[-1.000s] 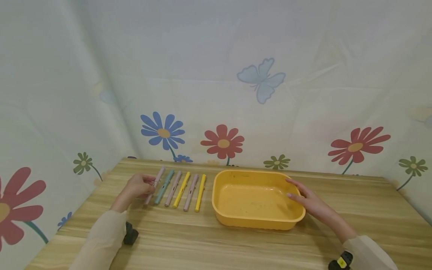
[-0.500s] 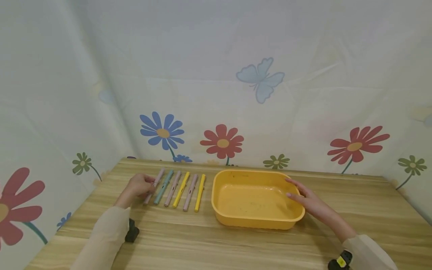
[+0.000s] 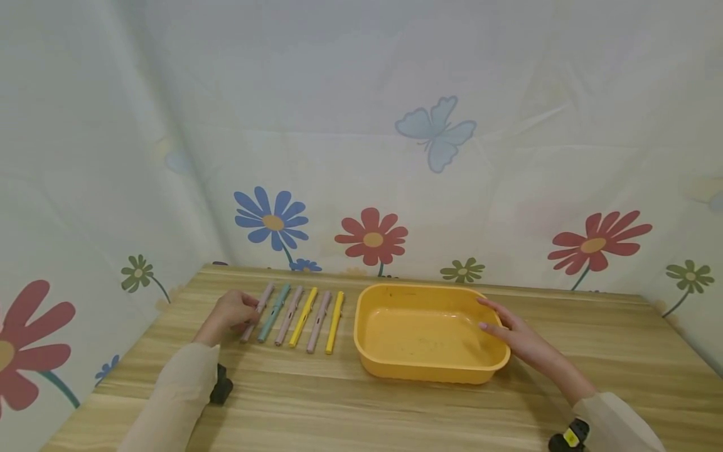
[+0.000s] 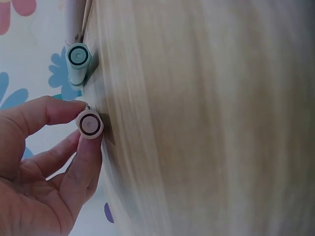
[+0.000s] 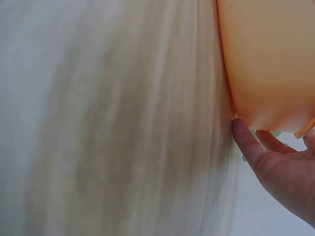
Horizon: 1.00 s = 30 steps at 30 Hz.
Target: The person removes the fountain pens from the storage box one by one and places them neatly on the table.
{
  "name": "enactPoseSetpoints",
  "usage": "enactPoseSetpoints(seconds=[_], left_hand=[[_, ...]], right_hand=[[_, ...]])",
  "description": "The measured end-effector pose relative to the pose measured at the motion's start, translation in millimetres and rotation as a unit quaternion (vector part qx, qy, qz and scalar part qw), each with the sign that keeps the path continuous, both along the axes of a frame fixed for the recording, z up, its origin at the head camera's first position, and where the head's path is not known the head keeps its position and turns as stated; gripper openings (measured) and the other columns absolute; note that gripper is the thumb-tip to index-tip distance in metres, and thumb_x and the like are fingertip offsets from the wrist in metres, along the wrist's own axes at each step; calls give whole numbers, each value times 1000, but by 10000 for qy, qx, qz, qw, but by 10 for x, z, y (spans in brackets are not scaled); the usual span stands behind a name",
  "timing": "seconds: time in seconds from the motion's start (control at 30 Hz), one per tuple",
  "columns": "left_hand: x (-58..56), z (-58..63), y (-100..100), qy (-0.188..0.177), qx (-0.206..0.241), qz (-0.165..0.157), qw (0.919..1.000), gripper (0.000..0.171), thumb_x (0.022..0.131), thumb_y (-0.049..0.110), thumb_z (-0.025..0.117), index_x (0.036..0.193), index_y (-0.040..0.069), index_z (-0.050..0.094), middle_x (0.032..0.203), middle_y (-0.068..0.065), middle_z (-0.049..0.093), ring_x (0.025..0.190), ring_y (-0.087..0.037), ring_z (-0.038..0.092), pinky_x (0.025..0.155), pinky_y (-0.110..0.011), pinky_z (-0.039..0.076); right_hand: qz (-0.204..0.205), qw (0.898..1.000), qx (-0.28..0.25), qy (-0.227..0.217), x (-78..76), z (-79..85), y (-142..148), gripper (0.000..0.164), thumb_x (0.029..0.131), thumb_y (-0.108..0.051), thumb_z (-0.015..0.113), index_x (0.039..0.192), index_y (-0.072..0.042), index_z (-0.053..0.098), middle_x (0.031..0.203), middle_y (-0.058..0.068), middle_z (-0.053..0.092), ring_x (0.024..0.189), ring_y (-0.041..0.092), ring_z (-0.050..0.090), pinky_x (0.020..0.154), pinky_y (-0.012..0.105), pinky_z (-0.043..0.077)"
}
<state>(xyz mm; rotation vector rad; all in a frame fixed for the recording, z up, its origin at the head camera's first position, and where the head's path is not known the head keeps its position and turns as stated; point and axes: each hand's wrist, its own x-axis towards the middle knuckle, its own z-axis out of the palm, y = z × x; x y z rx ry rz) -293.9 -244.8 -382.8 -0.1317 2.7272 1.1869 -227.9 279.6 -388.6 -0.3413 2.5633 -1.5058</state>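
Note:
At the left end of a row of capped pens, my left hand (image 3: 233, 311) pinches a lilac pen (image 3: 265, 296) between thumb and fingers. In the left wrist view that lilac pen (image 4: 90, 124) shows end-on, close by the wood surface. A teal pen (image 3: 275, 314) lies just right of it, followed by another lilac pen (image 3: 289, 316). My right hand (image 3: 511, 329) holds the right side of a yellow plastic basin (image 3: 426, 373), digits over its rim. The right wrist view shows fingers (image 5: 251, 142) low against the outside of the basin wall (image 5: 270, 64).
Further right in the row lie a yellow pen (image 3: 304, 318), a third lilac pen (image 3: 319, 322) and a second yellow pen (image 3: 335, 323), near the basin's left side. All rest on a wood-grain table (image 3: 316, 414). A flower-printed curtain (image 3: 339, 157) hangs behind the table.
The lilac pen in my left hand has shifted slightly toward me, and the left forearm has moved a little to the right. My right hand and the basin have stayed in place.

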Motion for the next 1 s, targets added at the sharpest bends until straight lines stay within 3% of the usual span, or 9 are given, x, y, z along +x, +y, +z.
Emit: enactPoseSetpoints(seconds=[0.33, 0.6, 0.9, 1.0], left_hand=[[-2, -19, 15, 103, -190, -101, 9997, 42, 68, -1, 62, 107, -15, 56, 88, -18, 62, 64, -15, 56, 55, -26, 49], [15, 0, 20, 49, -180, -235, 9995, 49, 67, 1, 65, 112, -16, 53, 100, -23, 60, 71, -15, 58, 60, -27, 51], [67, 67, 30, 35, -43, -442, 9990, 56, 72, 3, 63, 120, -18, 44, 112, -32, 54, 84, -24, 61, 67, -33, 54], [94, 111, 35, 199, -170, -557, 9981, 56, 75, 7, 62, 123, -16, 44, 113, -32, 52, 91, -31, 58, 71, -35, 53]], right_hand=[[-67, 9999, 79, 8, 2, -40, 29, 62, 93, -30, 50, 144, -8, 23, 148, 24, 13, 130, 46, 19, 97, 55, 33], [8, 10000, 65, -46, 37, 0, 65, 61, 94, -32, 46, 145, -10, 20, 147, 26, 12, 129, 46, 22, 97, 53, 35], [28, 9994, 315, -159, 70, 54, 151, 61, 94, -35, 45, 146, -14, 20, 147, 25, 14, 128, 49, 23, 91, 53, 41], [108, 9997, 182, -152, 95, 78, 202, 60, 95, -31, 45, 146, -12, 18, 145, 28, 17, 125, 50, 28, 87, 51, 45]])
